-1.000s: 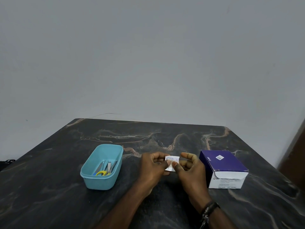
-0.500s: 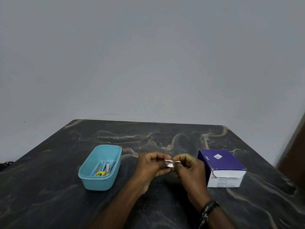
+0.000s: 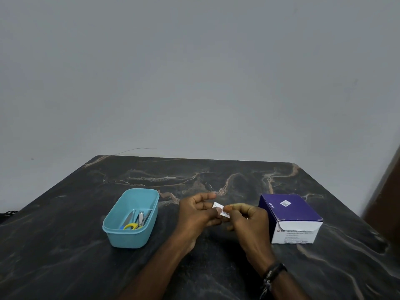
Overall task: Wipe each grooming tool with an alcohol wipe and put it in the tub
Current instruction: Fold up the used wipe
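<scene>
A small white alcohol wipe packet (image 3: 219, 207) is held above the middle of the dark marble table (image 3: 216, 178). My left hand (image 3: 197, 213) pinches its left side and my right hand (image 3: 246, 219) pinches its right edge. To the left stands a light blue tub (image 3: 121, 237). Inside it lie several grooming tools: yellow-handled scissors (image 3: 129, 225), a metal nail clipper (image 3: 141, 218) and other thin metal pieces.
A purple and white box of alcohol swabs (image 3: 290, 215) sits on the table right of my hands, its white front flap facing me. A grey wall rises behind the table. A brown panel (image 3: 387, 191) stands at the far right.
The packet went from flat and facing me to twisted edge-on, then tilted with its face showing again. Both hands kept their pinch on it and stayed between tub and box.
</scene>
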Demonstrator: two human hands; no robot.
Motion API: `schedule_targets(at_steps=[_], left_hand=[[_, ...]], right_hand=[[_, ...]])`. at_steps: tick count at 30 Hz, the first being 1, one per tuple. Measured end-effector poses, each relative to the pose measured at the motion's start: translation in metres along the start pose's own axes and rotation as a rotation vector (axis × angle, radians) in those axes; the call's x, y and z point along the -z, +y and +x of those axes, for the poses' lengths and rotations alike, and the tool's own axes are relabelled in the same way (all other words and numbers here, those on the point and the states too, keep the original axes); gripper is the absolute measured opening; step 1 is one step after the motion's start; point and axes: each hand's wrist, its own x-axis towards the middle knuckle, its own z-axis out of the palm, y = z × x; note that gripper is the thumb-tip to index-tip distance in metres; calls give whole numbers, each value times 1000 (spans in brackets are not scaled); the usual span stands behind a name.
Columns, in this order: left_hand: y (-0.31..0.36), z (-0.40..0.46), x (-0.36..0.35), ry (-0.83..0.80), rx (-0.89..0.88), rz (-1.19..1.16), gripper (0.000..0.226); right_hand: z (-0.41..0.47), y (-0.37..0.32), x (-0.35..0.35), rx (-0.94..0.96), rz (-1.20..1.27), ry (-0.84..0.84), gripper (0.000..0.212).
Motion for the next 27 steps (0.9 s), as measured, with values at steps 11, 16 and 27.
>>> schedule_targets(at_steps=[11,16,27], left_hand=[[-3,2,3,128,-50,43,26],[-2,3,2,17,36,53,18],[-1,0,-1,-62,-17,186,16]], right_hand=[[-9,-9,1,2,-90,-226,18],[-11,-14,3,-126,97,-213,13],[-9,-15,5,-223,247,-268,19]])
